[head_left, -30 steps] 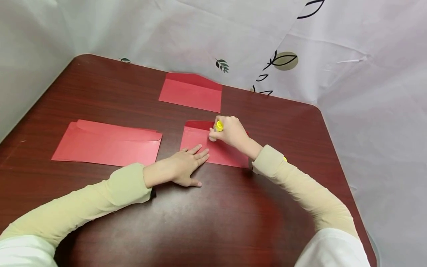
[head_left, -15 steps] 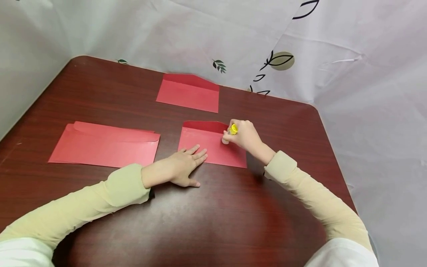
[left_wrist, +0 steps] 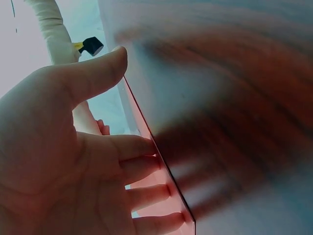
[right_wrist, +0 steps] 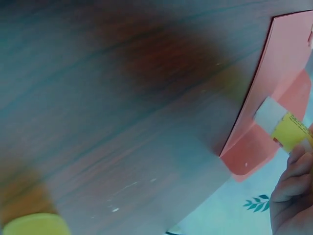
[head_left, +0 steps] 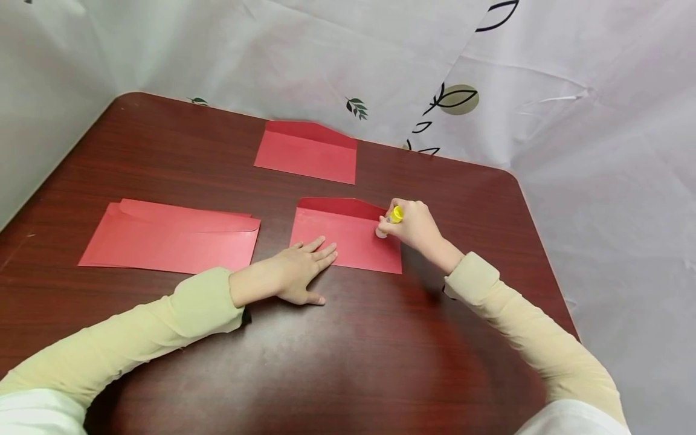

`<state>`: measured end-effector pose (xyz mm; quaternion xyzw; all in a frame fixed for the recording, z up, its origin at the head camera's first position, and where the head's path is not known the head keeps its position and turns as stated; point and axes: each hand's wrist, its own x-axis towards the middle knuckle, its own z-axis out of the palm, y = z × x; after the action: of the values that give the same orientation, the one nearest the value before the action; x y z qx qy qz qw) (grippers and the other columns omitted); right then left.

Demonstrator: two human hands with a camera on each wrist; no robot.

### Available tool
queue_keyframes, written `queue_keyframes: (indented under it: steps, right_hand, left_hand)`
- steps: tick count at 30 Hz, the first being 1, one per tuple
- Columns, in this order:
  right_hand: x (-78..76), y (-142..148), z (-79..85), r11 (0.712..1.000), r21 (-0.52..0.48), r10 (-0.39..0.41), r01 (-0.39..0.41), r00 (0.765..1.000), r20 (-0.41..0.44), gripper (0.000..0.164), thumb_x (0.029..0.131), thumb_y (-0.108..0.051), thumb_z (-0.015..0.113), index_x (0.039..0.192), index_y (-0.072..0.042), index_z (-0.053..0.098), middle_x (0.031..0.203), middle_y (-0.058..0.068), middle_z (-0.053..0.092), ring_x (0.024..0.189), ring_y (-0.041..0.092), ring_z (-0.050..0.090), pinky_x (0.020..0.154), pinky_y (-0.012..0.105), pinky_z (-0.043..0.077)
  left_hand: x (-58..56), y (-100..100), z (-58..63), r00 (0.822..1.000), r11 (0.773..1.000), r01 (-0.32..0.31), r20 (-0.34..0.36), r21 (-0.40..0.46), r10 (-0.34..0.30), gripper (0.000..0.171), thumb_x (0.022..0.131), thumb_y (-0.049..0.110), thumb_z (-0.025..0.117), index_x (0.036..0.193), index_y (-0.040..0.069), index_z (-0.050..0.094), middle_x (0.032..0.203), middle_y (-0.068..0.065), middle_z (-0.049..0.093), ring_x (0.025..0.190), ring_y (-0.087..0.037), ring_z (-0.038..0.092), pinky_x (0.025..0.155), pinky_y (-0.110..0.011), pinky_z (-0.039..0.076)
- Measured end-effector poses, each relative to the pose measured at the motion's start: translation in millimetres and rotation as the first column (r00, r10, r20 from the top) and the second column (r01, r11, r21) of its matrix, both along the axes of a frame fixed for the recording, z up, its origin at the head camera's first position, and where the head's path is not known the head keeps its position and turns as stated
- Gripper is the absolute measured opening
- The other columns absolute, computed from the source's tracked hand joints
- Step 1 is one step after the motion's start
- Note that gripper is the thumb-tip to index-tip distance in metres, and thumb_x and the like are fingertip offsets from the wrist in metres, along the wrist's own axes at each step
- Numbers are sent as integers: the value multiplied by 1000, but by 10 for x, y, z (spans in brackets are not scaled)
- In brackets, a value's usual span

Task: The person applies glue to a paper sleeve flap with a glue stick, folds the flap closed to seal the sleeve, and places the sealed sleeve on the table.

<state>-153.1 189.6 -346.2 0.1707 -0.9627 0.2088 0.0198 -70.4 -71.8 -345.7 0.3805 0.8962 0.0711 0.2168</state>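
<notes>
A red envelope (head_left: 353,235) lies on the table with its flap (head_left: 337,206) unfolded toward the far side. My left hand (head_left: 301,272) is flat with fingers spread, resting on the envelope's near left edge; in the left wrist view its fingertips (left_wrist: 171,220) lie over that edge. My right hand (head_left: 417,226) grips a yellow glue stick (right_wrist: 291,131). The stick's whitish end (right_wrist: 270,115) is down at the right part of the envelope, close to the flap's fold, and the stick leans to the right.
Left of the envelope lies a small stack of red envelopes (head_left: 179,235). Another red envelope (head_left: 307,156), flap unfolded, is near the table's back edge. A yellow round cap-like thing (right_wrist: 36,226) shows in the right wrist view. White patterned sheeting (head_left: 304,60) hangs behind the dark wooden table (head_left: 348,362).
My right hand has slid the glue stick rightward along the envelope below the flap, from about the middle to near the right edge. The left hand has stayed on the envelope.
</notes>
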Motion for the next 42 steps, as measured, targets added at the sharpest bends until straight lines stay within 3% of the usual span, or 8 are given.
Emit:
queue_keyframes:
  steps: [8, 27, 32, 37, 42]
  right_hand:
    - [48, 105, 8, 999, -5, -49, 49, 999, 0, 22, 80, -26, 75, 79, -8, 61, 67, 6, 66, 57, 16, 59, 58, 29, 55]
    - [80, 250, 15, 997, -42, -63, 63, 998, -15, 20, 81, -24, 73, 77, -8, 63, 65, 6, 65, 54, 15, 56, 53, 23, 49]
    - [87, 367, 38, 989, -111, -88, 98, 991, 99, 20, 84, -25, 72, 83, -6, 66, 75, 9, 69, 58, 17, 61, 55, 23, 52]
    - [73, 503, 59, 970, -183, -112, 161, 961, 253, 28, 87, -33, 70, 93, -6, 66, 73, 12, 69, 55, 20, 64, 53, 26, 55]
    - [64, 563, 77, 964, -217, -80, 155, 944, 320, 32, 88, -36, 69, 97, -6, 65, 70, 12, 68, 56, 24, 65, 55, 29, 56]
  left_hand:
    - [2, -20, 19, 1000, 1000, 5, -5, -3, -5, 85, 86, 48, 65, 150, 3, 30, 159, -14, 23, 148, -37, 14, 115, -57, 24]
    - [5, -42, 39, 1000, 1000, 3, 16, -8, -3, 85, 86, 47, 65, 151, 5, 29, 160, -12, 21, 149, -36, 13, 116, -55, 23]
    - [-14, -23, 48, 999, 1000, 7, 33, -7, -7, 84, 87, 46, 65, 151, 5, 28, 160, -11, 21, 149, -35, 12, 116, -54, 23]
    - [-53, -10, 79, 999, 1000, 9, 42, -5, -8, 80, 88, 44, 64, 150, 5, 31, 160, -10, 22, 149, -35, 13, 117, -49, 24]
    - [-99, -2, 102, 1000, 1000, 1, 24, 12, -2, 71, 91, 44, 59, 147, 4, 38, 157, -11, 30, 147, -34, 22, 116, -47, 28]
